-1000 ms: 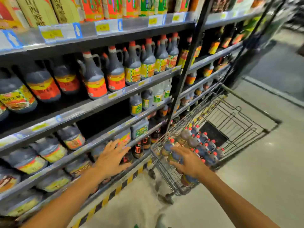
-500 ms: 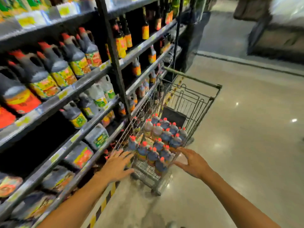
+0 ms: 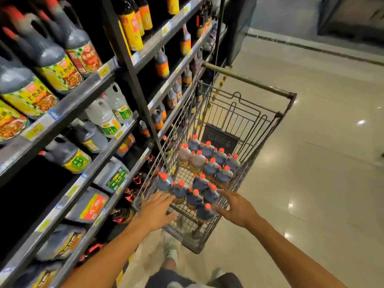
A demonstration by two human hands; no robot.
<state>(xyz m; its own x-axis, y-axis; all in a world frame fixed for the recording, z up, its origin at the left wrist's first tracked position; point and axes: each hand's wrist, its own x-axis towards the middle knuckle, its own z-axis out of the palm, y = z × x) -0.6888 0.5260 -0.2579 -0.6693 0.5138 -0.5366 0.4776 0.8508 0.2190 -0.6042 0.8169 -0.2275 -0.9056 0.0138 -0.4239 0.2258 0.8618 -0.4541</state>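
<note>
Since a moment ago my left hand (image 3: 158,210) has left the shelf edge for the near-left corner of the grey wire shopping cart (image 3: 243,113), fingers spread. My right hand (image 3: 236,208), fingers loosely spread, rests at its near-right rim. Dark metal shelving (image 3: 68,109) crowds the cart's left side, and glossy beige floor (image 3: 311,183) lies open to the right. Inside stand about fourteen red-capped dark bottles (image 3: 209,169), two of them paler.

You are standing in a supermarket aisle. On your left run metal shelves (image 3: 79,100) stocked with rows of labelled sauce jugs (image 3: 52,59), with yellow price tags (image 3: 103,71) clipped along their edges. Ahead of you, a wire cart (image 3: 234,113) carries red-capped bottles (image 3: 209,167) over a polished tile floor (image 3: 311,163).
</note>
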